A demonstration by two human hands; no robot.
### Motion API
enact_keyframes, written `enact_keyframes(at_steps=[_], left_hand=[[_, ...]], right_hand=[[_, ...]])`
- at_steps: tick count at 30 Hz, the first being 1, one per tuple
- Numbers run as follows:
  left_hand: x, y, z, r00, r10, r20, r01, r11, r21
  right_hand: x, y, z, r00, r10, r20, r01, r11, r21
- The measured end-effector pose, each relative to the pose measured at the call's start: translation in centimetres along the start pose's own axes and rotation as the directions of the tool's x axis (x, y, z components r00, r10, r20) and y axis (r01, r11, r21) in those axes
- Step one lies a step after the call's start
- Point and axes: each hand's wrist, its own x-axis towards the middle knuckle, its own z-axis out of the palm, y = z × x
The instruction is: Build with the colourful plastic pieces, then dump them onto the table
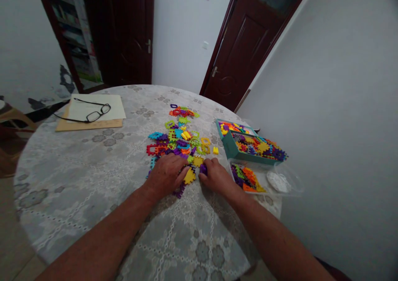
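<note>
Forearms, hands, colourful pieces, apparently lengthwise away

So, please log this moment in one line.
left hand: at colourful plastic pieces; right hand: holding purple plastic piece; teal rectangular box: holding pieces

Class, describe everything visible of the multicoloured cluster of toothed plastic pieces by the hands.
The multicoloured cluster of toothed, seemingly plastic pieces mixes solid shapes with open frames in red, orange, yellow, green, blue, purple. It spreads on the grey floral tablecloth. The left hand partly covers its nearer portion; interlocking is unclear.
</note>
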Motion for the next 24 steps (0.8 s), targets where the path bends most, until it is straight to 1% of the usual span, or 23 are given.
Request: enact_keyframes(at_steps=[3, 5, 9, 14, 17, 21, 24], left_hand=[[0.0, -0.1, 0.1, 1.0, 0.017, -0.008, -0.017, 1.0, 0.003], [0.0, -0.2, 0.2, 1.0, 0.022, -0.003, -0.022, 1.0, 0.001], [-0.1, -0.1, 0.1, 1.0, 0.021, 0.003, -0.021, 1.0, 0.0], [-0.1, 0.1, 0.0, 1.0, 0.02, 0.009, -0.02, 1.0, 0.021], [-0.1, 0.1, 0.1, 1.0, 0.007, 0.031, -0.007, 1.0, 0.022], [-0.1, 0.1, 0.1, 0.998, 0.003, 0.06, -0.004, 1.0, 0.016], [-0.1, 0.1, 0.3, 0.998, 0.01, 0.065, -0.01, 1.0, 0.001]], right_hand=[[-1.2, -0.7, 0.7, 0.998, 0.019, -0.06, -0.023, 0.997, -0.067], [-1.8, -0.9, 1.1, 0.996, 0.009, -0.092, -0.017, 0.996, -0.091], [-2.1, -0.8, 1.4, 0.989, -0.008, -0.145, -0.002, 0.997, -0.074], [-1.7, -0.8, 1.4, 0.99, -0.03, -0.138, 0.023, 0.998, -0.05], [-1.6, -0.8, 1.6, 0.991, -0.048, -0.125, 0.043, 0.998, -0.038], [-1.6, -0.9, 1.9, 0.986, -0.067, -0.15, 0.065, 0.998, -0.021], [-1.3, -1.0, 1.5, 0.986, -0.094, -0.141, 0.092, 0.996, -0.022]])
